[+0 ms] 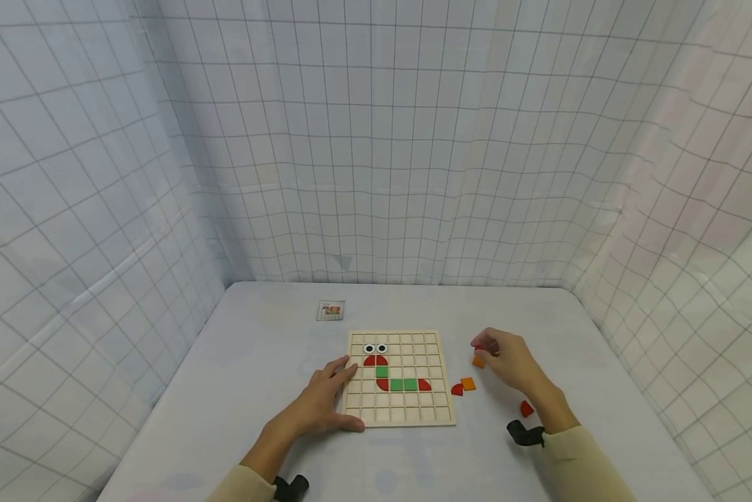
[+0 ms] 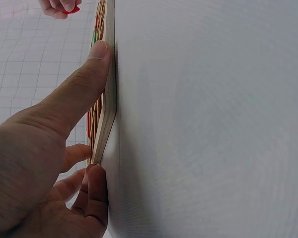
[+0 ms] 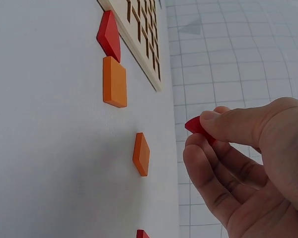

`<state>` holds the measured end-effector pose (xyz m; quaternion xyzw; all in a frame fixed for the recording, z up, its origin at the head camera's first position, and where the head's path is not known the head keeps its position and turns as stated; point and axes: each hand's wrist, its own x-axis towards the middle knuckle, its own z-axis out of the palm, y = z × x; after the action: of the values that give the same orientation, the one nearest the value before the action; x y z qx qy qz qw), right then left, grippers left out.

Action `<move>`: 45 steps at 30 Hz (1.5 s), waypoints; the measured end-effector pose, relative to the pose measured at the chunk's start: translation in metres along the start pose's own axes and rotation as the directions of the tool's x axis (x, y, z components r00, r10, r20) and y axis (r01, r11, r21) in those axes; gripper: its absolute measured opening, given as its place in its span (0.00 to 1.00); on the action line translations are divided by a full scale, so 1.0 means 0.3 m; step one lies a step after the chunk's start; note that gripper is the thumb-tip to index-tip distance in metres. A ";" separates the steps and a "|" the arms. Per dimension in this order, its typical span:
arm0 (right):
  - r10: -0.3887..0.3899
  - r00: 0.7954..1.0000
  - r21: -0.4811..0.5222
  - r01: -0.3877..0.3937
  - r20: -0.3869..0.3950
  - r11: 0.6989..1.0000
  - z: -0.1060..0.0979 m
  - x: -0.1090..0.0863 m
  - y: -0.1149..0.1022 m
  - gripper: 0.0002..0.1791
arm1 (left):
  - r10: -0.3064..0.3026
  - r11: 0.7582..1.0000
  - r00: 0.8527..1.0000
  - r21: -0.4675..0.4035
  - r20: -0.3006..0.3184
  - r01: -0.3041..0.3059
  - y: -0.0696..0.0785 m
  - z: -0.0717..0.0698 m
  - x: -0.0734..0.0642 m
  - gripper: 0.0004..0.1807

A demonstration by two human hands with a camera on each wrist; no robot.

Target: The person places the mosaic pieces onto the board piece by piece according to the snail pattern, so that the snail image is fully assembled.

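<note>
Right hand (image 1: 506,357) pinching red piece (image 3: 196,127), right of board (image 1: 421,415); left hand (image 1: 318,403) gripping board's near left corner. Two orange tiles (image 1: 469,384), loose red pieces (image 1: 527,409) lying right of board, card (image 1: 331,311) lying beyond board.

No legible txt, nos., logos or signs.

The right hand (image 1: 506,357) pinches a red piece (image 1: 478,347).

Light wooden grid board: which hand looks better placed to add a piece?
Probably the right hand: it pinches a red wedge-shaped piece right of the wooden grid board, while the left hand touches the board's left side.
</note>
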<state>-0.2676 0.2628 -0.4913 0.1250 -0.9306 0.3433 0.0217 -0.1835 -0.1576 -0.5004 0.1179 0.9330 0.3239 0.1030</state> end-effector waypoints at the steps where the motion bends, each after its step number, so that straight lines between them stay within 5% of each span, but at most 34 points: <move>1: -0.005 1.000 0.004 0.005 0.001 1.000 0.002 0.002 -0.003 0.07 | 0.000 1.000 1.000 -0.001 -0.001 0.000 0.000 0.000 0.000 0.67; 45: -0.146 0.988 0.085 0.142 0.046 0.986 0.118 0.063 -0.133 0.06 | -0.006 1.000 1.000 -0.016 -0.004 0.006 -0.005 0.009 -0.004 0.67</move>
<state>-0.2743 0.2066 -0.4907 0.2019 -0.9046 0.3750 0.0170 -0.1819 -0.1576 -0.5033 0.1137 0.9310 0.3312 0.1029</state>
